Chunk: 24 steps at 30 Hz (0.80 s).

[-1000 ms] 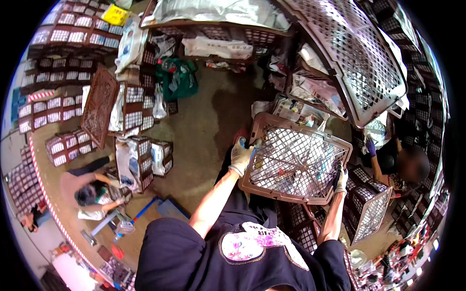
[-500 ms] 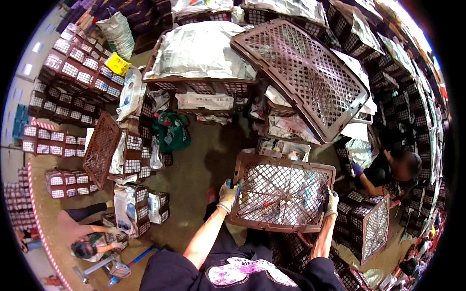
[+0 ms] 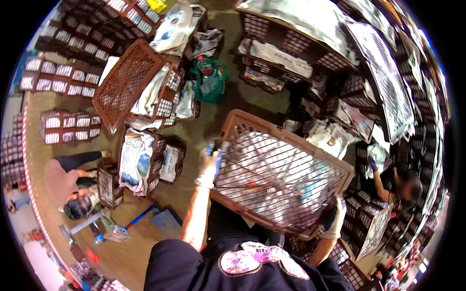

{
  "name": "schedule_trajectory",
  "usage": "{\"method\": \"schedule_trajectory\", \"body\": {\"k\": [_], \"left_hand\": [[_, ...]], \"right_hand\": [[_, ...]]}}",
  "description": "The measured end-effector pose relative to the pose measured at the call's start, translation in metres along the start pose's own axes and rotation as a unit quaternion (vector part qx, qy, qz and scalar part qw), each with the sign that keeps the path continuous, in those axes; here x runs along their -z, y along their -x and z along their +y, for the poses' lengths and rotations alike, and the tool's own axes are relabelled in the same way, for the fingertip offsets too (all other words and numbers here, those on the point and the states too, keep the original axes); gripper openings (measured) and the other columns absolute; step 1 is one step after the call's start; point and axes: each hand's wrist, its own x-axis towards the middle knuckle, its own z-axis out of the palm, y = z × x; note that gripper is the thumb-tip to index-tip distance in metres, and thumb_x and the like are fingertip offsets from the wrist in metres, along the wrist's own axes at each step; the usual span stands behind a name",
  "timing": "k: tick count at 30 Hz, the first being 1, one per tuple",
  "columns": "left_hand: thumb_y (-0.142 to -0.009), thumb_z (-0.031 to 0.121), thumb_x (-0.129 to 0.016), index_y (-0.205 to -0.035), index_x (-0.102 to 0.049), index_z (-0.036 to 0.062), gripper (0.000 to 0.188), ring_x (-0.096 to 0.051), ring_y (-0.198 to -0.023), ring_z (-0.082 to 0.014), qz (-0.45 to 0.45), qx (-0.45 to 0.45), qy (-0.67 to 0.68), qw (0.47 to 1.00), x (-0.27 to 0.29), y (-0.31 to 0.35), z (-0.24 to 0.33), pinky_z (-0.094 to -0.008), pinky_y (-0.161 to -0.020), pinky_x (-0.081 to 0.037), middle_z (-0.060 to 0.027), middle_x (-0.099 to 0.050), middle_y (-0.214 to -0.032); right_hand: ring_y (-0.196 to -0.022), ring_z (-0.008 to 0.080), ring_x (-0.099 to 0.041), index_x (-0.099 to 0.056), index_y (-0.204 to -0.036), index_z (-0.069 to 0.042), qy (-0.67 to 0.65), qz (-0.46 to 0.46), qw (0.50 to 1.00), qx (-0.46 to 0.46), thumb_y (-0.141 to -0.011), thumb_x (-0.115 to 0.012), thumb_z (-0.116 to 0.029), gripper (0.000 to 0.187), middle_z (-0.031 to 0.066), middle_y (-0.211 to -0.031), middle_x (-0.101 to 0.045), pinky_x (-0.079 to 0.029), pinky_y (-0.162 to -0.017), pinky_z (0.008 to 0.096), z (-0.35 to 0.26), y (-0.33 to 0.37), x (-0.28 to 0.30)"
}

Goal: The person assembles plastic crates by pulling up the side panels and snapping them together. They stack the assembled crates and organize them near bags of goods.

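My left hand (image 3: 211,162), in a pale glove with blue on it, is closed on the left end of a brown lattice plastic crate (image 3: 287,225). At the opposite end my right hand (image 3: 335,220), also gloved, grips the rim. The crate hangs in front of my body, its left end farther away than its right. White and printed paper shows through the bars; whether it lies inside or beneath, I cannot tell. Parts of my fingers are hidden behind the rim.
Paper-lined crates (image 3: 141,160) stand left, with a brown lattice lid (image 3: 128,82) leaning on one stack. A green bag (image 3: 209,87) sits beyond. Large covered crates (image 3: 296,36) are at the back. One person (image 3: 73,189) crouches left; another (image 3: 393,184) works at right. A blue-handled tool (image 3: 141,217) lies left.
My view has turned, so the stacks have shifted. The held crate has tilted, its left end swinging away from me, and it looks larger. Both hands keep their grip.
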Motion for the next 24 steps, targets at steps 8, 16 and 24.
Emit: {"method": "schedule_trajectory", "body": {"k": [8, 16, 24], "left_hand": [[-0.080, 0.002, -0.055, -0.109, -0.061, -0.0028, 0.029, -0.059, -0.077, -0.0175, 0.098, -0.152, -0.139, 0.974, 0.142, -0.066, -0.030, -0.0305, -0.072, -0.048, -0.0085, -0.065, -0.090], [-0.077, 0.012, -0.063, -0.116, -0.057, -0.0022, 0.042, -0.059, -0.102, -0.0327, -0.009, -0.169, -0.344, 0.923, 0.114, -0.216, -0.129, -0.0381, -0.089, -0.045, -0.0217, -0.062, -0.110], [-0.082, 0.019, -0.062, -0.129, -0.048, 0.0054, 0.051, -0.052, -0.113, -0.0343, -0.146, -0.126, -0.451, 0.871, 0.043, -0.336, -0.276, -0.0402, -0.094, -0.044, -0.0180, -0.055, -0.123]], "right_hand": [[-0.080, 0.0288, -0.060, -0.056, -0.109, -0.003, 0.100, -0.200, 0.968, -0.111, -0.076, -0.058, -0.009, 0.034, 0.0114, -0.088, -0.062, -0.049, -0.070, 0.0351, 0.192, 0.022, -0.073], [-0.074, 0.0128, -0.055, -0.055, -0.079, -0.011, -0.008, -0.162, 0.916, -0.366, -0.084, -0.050, -0.004, 0.010, 0.0004, -0.075, -0.058, -0.046, -0.069, 0.0291, 0.370, 0.028, -0.133], [-0.056, 0.0182, -0.045, -0.047, -0.060, -0.017, -0.135, 0.009, 0.860, -0.492, -0.081, -0.059, -0.021, 0.024, -0.0005, -0.060, -0.046, -0.042, -0.053, 0.0312, 0.545, 0.011, -0.148]]}}
